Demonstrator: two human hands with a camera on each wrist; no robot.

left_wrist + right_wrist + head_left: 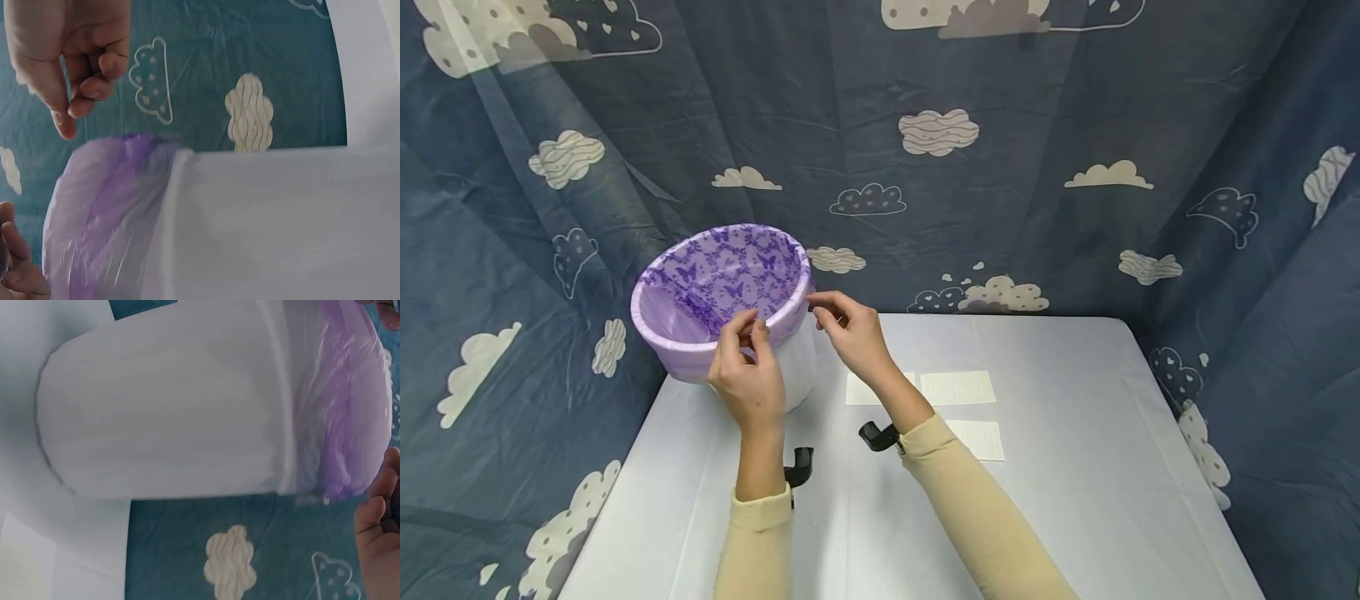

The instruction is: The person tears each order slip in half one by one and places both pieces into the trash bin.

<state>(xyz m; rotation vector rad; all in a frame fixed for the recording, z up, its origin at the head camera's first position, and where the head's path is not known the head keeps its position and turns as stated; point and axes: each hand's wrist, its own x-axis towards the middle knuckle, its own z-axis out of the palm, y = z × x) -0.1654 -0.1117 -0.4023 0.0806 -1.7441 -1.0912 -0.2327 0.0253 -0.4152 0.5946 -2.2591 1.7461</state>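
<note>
A purple bag (730, 283) with a butterfly print lines a white bin (797, 367), its edge folded down over the rim. In the left wrist view the bag's overhang (94, 219) looks crinkled and glossy. My left hand (748, 371) is at the front of the rim, fingers loosely bent, with nothing visible between them. Just off the rim's right side is my right hand (853, 333), also loosely bent. A small gap separates the right hand (75, 56) from the bag in the left wrist view. Whether the left fingertips touch the bag, I cannot tell.
The bin stands at the back left of a white-covered table (1075, 467). Several pale cards lie right of it, among them one card (958, 387) at the back and another card (977, 439) in front. A dark cloud-print curtain (1022, 208) encloses the table.
</note>
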